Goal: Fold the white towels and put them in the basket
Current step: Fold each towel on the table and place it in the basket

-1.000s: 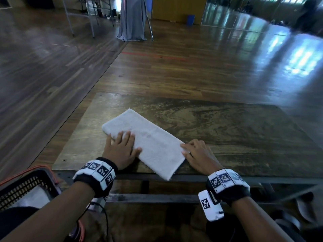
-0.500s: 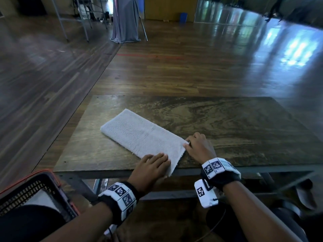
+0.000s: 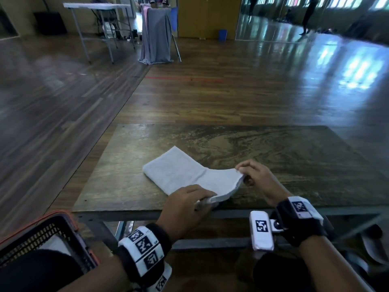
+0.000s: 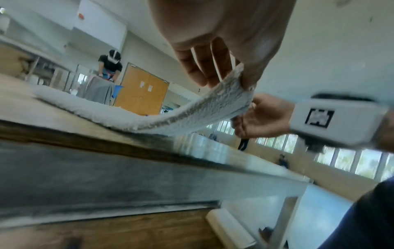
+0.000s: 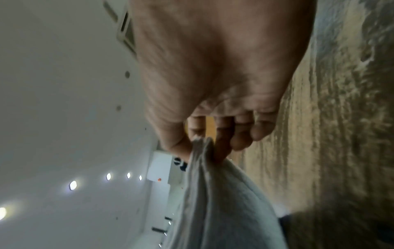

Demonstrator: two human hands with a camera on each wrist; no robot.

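A white towel point(image 3: 185, 175), folded into a long strip, lies slantwise on the wooden table point(image 3: 273, 157). Its near end is lifted off the top. My left hand point(image 3: 189, 204) pinches the near corner by the table's front edge; the left wrist view shows thumb and fingers closed on the towel point(image 4: 217, 104). My right hand point(image 3: 250, 174) pinches the other near corner, and the right wrist view shows the towel point(image 5: 215, 193) hanging from that pinch. The far half of the towel stays flat on the table. A black basket point(image 3: 37, 232) with an orange rim sits at lower left, with something white inside.
The table's metal front rail point(image 3: 231, 213) runs just below my hands. Wooden floor stretches beyond the table. Far back stand a folding table point(image 3: 99, 9) and a grey cloth point(image 3: 155, 34) draped over a stand. A person works at that stand in the left wrist view.
My left hand slid from the towel's far-left part to its near corner and took hold. Both hands have now lifted the near end off the table.
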